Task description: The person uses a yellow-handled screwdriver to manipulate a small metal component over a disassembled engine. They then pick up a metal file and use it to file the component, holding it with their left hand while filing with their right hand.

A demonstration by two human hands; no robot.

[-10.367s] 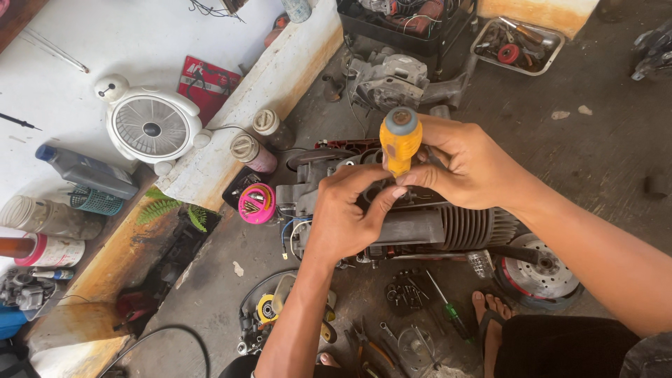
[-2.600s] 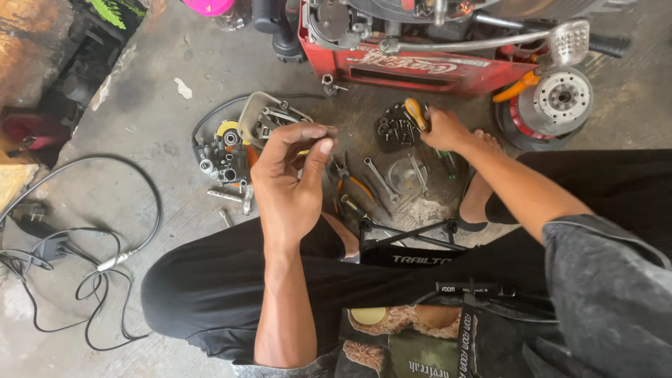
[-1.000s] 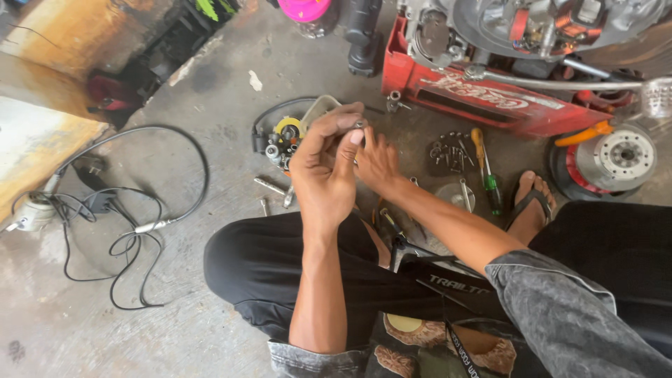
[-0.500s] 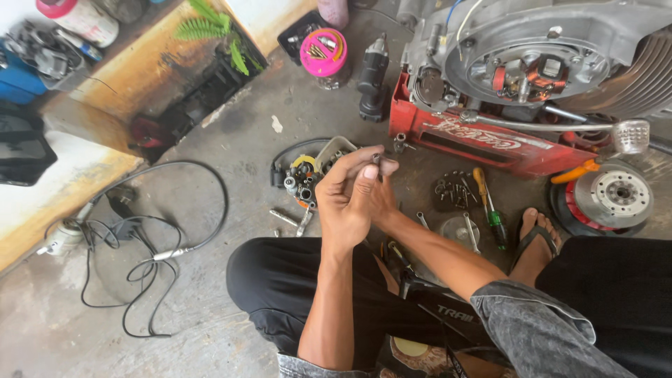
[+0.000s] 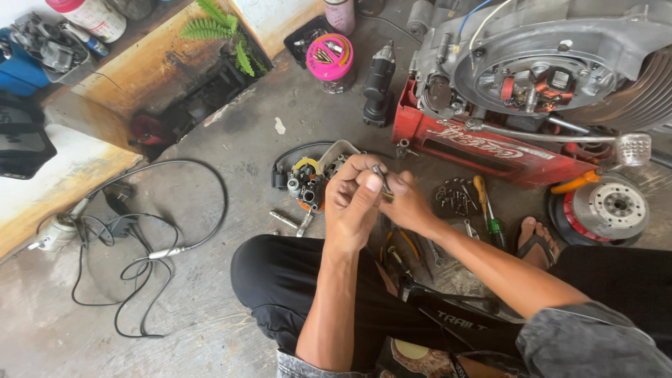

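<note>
My left hand point(image 5: 355, 201) and my right hand point(image 5: 406, 204) meet in front of me, above the floor. Together they pinch a small dark metal bolt point(image 5: 380, 176) between the fingertips. Just left of the hands a tray of small sockets and parts point(image 5: 308, 182) lies on the concrete. An orange-handled screwdriver point(image 5: 484, 201) and a pile of small metal parts point(image 5: 453, 197) lie to the right of my right hand. Beyond them an engine point(image 5: 546, 70) rests on a red crate point(image 5: 490, 150).
A black cable point(image 5: 150, 231) coils on the floor at left. A pink-lidded tub point(image 5: 330, 59) and a black motor part point(image 5: 379, 80) stand at the back. A brake drum point(image 5: 607, 208) lies at right beside my sandalled foot point(image 5: 535, 238). Pliers point(image 5: 399, 252) lie by my knee.
The view has tilted up and now shows more of the engine. My two hands stay together on the small bolt. Earlier my right hand reached to the parts at right.
</note>
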